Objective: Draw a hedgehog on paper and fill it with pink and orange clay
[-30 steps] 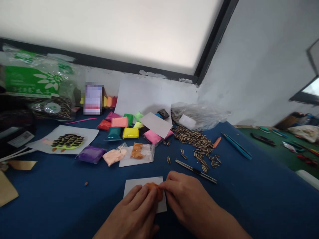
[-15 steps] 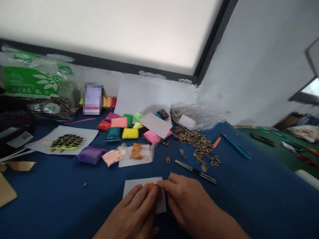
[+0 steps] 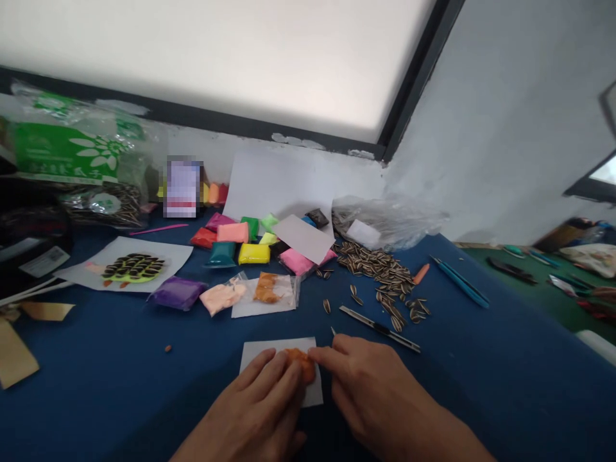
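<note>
A lump of orange clay [image 3: 304, 367] lies on a small white paper card [image 3: 314, 393] in front of me. Stretched out together, the fingers of my left hand [image 3: 262, 401] rest on the card and the clay's left side. My right hand [image 3: 368, 378] touches the clay's right edge with its extended index fingertip. Its other fingers are curled round a thin tool, of which only a pale pointed tip [image 3: 333, 331] shows above the knuckles. The rest of that tool is hidden.
Beyond the card lie an opened orange clay packet [image 3: 267, 288], a utility knife [image 3: 380, 329], and sunflower seeds [image 3: 378, 266]. Blue tweezers [image 3: 459, 282] are at right. At left sits a paper with a seed-covered clay figure [image 3: 135, 268], near a purple clay packet [image 3: 178, 293].
More of the orange clay shows between my hands, as the left fingers have drawn slightly back. My right index finger stays at the clay's edge. The view has shifted slightly.
</note>
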`<control>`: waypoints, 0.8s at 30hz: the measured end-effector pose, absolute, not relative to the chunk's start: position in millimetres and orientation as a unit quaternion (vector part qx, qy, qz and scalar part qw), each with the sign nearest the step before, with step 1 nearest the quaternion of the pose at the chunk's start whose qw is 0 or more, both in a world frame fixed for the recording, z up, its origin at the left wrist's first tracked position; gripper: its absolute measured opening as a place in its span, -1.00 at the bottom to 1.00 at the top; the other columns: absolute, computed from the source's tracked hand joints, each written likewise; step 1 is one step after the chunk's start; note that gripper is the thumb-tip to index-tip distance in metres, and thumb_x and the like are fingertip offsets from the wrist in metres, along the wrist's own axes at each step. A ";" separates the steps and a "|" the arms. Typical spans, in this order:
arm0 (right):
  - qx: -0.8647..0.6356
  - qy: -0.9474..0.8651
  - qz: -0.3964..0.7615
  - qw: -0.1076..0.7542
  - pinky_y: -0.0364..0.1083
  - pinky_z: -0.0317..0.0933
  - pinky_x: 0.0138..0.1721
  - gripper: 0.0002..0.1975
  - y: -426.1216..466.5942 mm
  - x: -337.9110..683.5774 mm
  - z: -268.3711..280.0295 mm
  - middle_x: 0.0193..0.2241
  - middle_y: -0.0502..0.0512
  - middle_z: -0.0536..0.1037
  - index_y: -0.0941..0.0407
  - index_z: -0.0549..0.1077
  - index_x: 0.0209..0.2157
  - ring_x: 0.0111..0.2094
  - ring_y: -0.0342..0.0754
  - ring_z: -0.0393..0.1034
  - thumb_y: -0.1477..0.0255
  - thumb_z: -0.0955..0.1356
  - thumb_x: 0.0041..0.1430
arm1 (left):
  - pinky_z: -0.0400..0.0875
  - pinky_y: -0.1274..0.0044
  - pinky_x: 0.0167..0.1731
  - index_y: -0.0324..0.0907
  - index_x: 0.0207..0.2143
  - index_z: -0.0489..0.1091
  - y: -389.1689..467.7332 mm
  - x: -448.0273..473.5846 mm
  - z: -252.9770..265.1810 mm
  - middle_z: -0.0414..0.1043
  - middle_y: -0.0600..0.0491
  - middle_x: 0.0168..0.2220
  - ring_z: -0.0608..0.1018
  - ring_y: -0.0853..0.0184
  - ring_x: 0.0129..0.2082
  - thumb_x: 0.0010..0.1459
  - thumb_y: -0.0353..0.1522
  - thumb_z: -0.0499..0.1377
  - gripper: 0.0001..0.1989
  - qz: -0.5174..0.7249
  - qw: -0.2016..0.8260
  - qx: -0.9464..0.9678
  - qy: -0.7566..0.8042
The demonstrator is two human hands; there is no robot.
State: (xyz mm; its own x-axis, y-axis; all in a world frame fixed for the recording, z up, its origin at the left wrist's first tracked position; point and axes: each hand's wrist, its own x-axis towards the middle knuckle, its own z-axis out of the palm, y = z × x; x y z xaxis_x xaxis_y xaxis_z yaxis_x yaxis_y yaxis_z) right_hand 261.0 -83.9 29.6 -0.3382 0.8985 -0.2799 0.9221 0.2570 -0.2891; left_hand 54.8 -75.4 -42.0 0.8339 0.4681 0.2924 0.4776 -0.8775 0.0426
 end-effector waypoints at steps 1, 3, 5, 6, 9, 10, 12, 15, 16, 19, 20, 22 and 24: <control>0.575 0.791 -0.206 0.038 -0.06 0.19 -0.30 -0.69 -83.8 260.6 30.8 -0.24 0.15 0.56 0.08 0.55 -0.10 -0.29 0.03 0.46 0.57 0.25 0.24 | 0.37 0.35 0.23 -0.30 0.22 0.33 -75.2 54.1 -40.3 0.49 -0.08 0.16 0.49 0.09 0.18 0.41 -0.30 0.09 -0.59 -0.150 0.022 -0.959 -0.241; 0.575 0.788 -0.214 0.052 -0.06 0.21 -0.29 -0.72 -83.7 259.1 32.7 -0.24 0.16 0.56 0.10 0.55 -0.13 -0.29 0.02 0.46 0.57 0.25 0.24 | 0.37 0.33 0.23 -0.30 0.22 0.34 -74.6 53.2 -36.9 0.50 -0.10 0.16 0.49 0.08 0.18 0.43 -0.30 0.07 -0.60 -0.155 0.030 -0.960 -0.231; 0.570 0.788 -0.222 0.061 -0.06 0.22 -0.29 -0.74 -84.0 257.3 33.7 -0.23 0.17 0.56 0.11 0.54 -0.15 -0.29 0.02 0.46 0.56 0.26 0.25 | 0.38 0.32 0.22 -0.30 0.22 0.34 -74.2 53.7 -33.8 0.50 -0.12 0.15 0.50 0.09 0.17 0.42 -0.31 0.08 -0.60 -0.155 0.018 -0.960 -0.234; 0.567 0.790 -0.223 0.063 -0.06 0.23 -0.29 -0.74 -84.5 256.5 34.0 -0.23 0.17 0.56 0.11 0.54 -0.14 -0.29 0.02 0.46 0.56 0.25 0.26 | 0.38 0.32 0.23 -0.31 0.22 0.33 -74.2 54.3 -32.6 0.50 -0.12 0.15 0.50 0.10 0.17 0.40 -0.32 0.10 -0.59 -0.153 0.008 -0.958 -0.242; 0.563 0.794 -0.221 0.059 -0.06 0.24 -0.28 -0.73 -87.0 255.9 35.2 -0.22 0.18 0.57 0.12 0.53 -0.09 -0.28 0.03 0.47 0.54 0.25 0.28 | 0.37 0.35 0.23 -0.31 0.22 0.33 -75.1 56.5 -31.3 0.48 -0.12 0.17 0.51 0.12 0.16 0.38 -0.34 0.12 -0.59 -0.148 -0.006 -0.955 -0.257; 0.564 0.794 -0.219 0.057 -0.05 0.24 -0.27 -0.72 -87.8 256.1 35.9 -0.21 0.19 0.57 0.12 0.53 -0.08 -0.27 0.04 0.47 0.54 0.25 0.28 | 0.38 0.35 0.22 -0.30 0.21 0.34 -75.4 56.7 -31.7 0.48 -0.12 0.17 0.52 0.11 0.15 0.39 -0.33 0.12 -0.60 -0.152 0.001 -0.955 -0.254; 0.567 0.793 -0.216 0.055 -0.05 0.25 -0.26 -0.73 -89.1 257.0 37.1 -0.20 0.19 0.57 0.12 0.53 -0.09 -0.25 0.05 0.47 0.54 0.25 0.27 | 0.41 0.32 0.19 -0.30 0.21 0.35 -75.9 56.3 -33.3 0.48 -0.14 0.18 0.52 0.08 0.15 0.42 -0.31 0.08 -0.60 -0.160 0.026 -0.958 -0.237; 0.565 0.793 -0.219 0.059 -0.05 0.25 -0.26 -0.75 -89.9 258.2 36.5 -0.20 0.20 0.57 0.13 0.53 -0.11 -0.24 0.06 0.48 0.53 0.27 0.25 | 0.41 0.31 0.18 -0.29 0.23 0.33 -75.4 54.5 -35.5 0.46 -0.13 0.20 0.51 0.08 0.17 0.45 -0.29 0.02 -0.59 -0.153 0.042 -0.961 -0.226; 0.563 0.794 -0.222 0.061 -0.04 0.25 -0.27 -0.74 -90.0 258.3 35.3 -0.21 0.19 0.57 0.13 0.52 -0.09 -0.25 0.06 0.48 0.53 0.28 0.24 | 0.40 0.30 0.19 -0.27 0.23 0.33 -74.9 54.0 -35.9 0.45 -0.12 0.21 0.50 0.08 0.18 0.46 -0.29 0.01 -0.60 -0.148 0.040 -0.962 -0.226; 0.552 0.800 -0.230 0.058 -0.03 0.25 -0.29 -0.73 -90.5 258.5 30.7 -0.23 0.19 0.58 0.15 0.50 -0.07 -0.30 0.07 0.47 0.51 0.28 0.23 | 0.40 0.28 0.19 -0.23 0.21 0.36 -72.9 53.3 -36.0 0.45 -0.09 0.21 0.49 0.08 0.19 0.47 -0.29 -0.03 -0.62 -0.142 0.034 -0.964 -0.223; 0.547 0.803 -0.232 0.055 -0.03 0.25 -0.29 -0.74 -90.7 258.6 29.6 -0.24 0.19 0.58 0.15 0.50 -0.08 -0.31 0.07 0.47 0.51 0.28 0.22 | 0.40 0.28 0.19 -0.23 0.20 0.37 -72.3 53.4 -35.8 0.45 -0.09 0.21 0.49 0.08 0.19 0.48 -0.29 -0.04 -0.61 -0.140 0.035 -0.965 -0.220; 0.541 0.807 -0.235 0.047 -0.04 0.25 -0.30 -0.76 -91.1 258.7 29.1 -0.26 0.18 0.58 0.16 0.50 -0.11 -0.32 0.06 0.47 0.51 0.28 0.22 | 0.41 0.28 0.18 -0.25 0.21 0.36 -71.6 53.5 -35.3 0.46 -0.10 0.20 0.50 0.08 0.17 0.48 -0.29 -0.06 -0.60 -0.141 0.039 -0.965 -0.216; 0.548 0.803 -0.232 0.033 -0.06 0.24 -0.29 -0.75 -91.0 258.9 29.9 -0.25 0.18 0.58 0.16 0.51 -0.10 -0.30 0.05 0.48 0.53 0.26 0.23 | 0.41 0.30 0.19 -0.27 0.22 0.35 -72.1 53.7 -34.7 0.47 -0.11 0.20 0.51 0.09 0.17 0.47 -0.29 -0.03 -0.60 -0.149 0.038 -0.964 -0.219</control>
